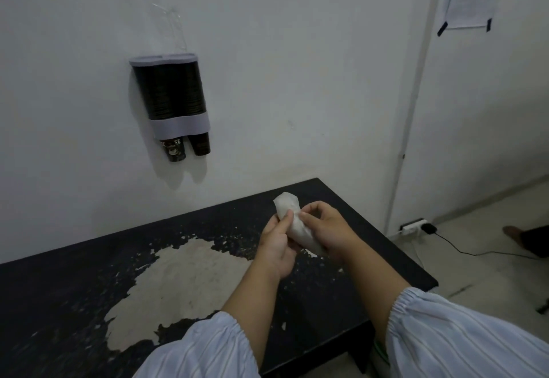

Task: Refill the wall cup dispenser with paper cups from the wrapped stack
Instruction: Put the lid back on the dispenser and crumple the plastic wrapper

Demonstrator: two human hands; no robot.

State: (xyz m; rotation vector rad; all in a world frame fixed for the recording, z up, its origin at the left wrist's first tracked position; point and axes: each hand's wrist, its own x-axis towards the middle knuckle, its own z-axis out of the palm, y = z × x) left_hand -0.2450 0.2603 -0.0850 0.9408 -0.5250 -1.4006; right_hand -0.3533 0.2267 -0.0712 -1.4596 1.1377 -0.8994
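Item: crumpled wrapper (292,223), whitish, held above black tabletop (74,294) w/ peeled paint. Left hand (277,245) & right hand (325,229): fingers closed on wrapper, pinched at mid-length. Wall cup dispenser (172,95): mounted upper left on wall, both tubes filled w/ dark paper cups (175,149); two cups seen protruding below.

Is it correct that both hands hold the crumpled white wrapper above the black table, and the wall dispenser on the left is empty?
Not quite. In the head view the wall dispenser is not empty: both tubes are packed with dark cups. The rest holds: the left hand and right hand grip the crumpled white wrapper above the black table.
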